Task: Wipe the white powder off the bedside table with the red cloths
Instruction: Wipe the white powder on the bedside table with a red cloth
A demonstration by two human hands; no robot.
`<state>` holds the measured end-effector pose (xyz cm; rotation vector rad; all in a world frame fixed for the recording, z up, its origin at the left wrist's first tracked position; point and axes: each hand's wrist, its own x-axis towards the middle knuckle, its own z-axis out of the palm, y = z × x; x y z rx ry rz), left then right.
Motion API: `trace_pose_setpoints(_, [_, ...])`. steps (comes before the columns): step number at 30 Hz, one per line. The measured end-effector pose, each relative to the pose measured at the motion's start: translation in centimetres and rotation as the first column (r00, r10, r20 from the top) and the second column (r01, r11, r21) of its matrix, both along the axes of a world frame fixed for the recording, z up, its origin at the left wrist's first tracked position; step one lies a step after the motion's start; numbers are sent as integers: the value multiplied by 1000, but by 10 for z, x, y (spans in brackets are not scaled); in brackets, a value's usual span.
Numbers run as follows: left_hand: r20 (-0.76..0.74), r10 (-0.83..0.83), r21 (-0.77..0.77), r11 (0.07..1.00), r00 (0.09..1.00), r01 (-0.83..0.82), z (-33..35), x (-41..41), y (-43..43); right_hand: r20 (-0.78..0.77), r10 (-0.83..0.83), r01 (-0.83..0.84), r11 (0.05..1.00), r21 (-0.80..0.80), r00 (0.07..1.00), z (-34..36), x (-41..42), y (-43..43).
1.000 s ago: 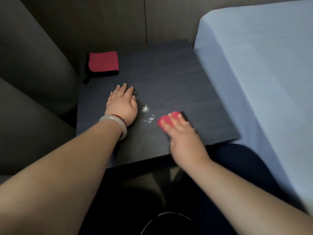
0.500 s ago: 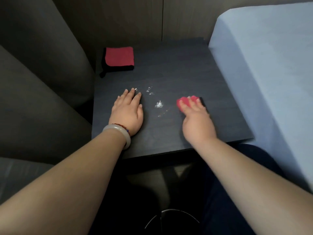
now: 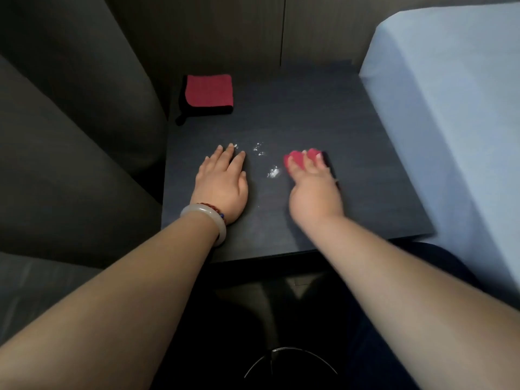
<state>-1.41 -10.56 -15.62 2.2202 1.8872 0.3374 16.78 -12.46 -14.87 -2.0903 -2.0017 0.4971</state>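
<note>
The right hand [image 3: 313,190] presses a bunched red cloth [image 3: 297,160] onto the dark bedside table [image 3: 337,122], fingers curled over it. Just left of it lie patches of white powder [image 3: 272,172]. Beyond them the left hand [image 3: 222,184] rests flat, fingers spread, holding nothing. A second folded red cloth [image 3: 209,90] sits at the far left corner. A pale blue bed [image 3: 450,94] borders the right.

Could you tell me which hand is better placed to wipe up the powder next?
The right hand: it already presses a red cloth beside the white powder; the left hand lies flat, empty.
</note>
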Motion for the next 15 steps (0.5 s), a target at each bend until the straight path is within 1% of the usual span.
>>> trace_pose_setpoints(2, [-8, 0, -7, 1000, 1000, 0, 0, 0, 1, -44, 98, -95, 994, 54, 994, 1, -26, -30])
trace_pose_setpoints(4, [-12, 0, -13, 1000, 1000, 0, 1, 0, 1, -82, 134, -129, 989, 67, 988, 4, -35, -48])
trace_pose_setpoints(6, [-11, 1, -15, 1000, 1000, -1, 1, 1, 0, -69, 142, -136, 988, 76, 987, 4, -31, -33])
trace_pose_setpoints(7, [-9, 1, -17, 1000, 1000, -1, 2, 1, 0, -43, 140, -138, 989, 50, 989, 4, -27, -15])
trace_pose_setpoints(9, [-8, -1, -15, 1000, 1000, 1, 2, 1, 1, -14, 113, -113, 993, -28, 994, 3, -22, 28])
trace_pose_setpoints(11, [-12, -4, -22, 1000, 1000, 4, 2, 0, 0, -9, 63, -64, 991, -120, 998, 6, -21, 52])
trace_pose_setpoints(13, [-18, -1, -23, 1000, 1000, 0, 2, 0, 0, -6, 68, -68, 991, -116, 998, 9, -26, 41])
trace_pose_setpoints(15, [-20, 0, -16, 1000, 1000, 0, 3, 0, 1, -57, 99, -100, 994, -32, 994, 9, -29, 5])
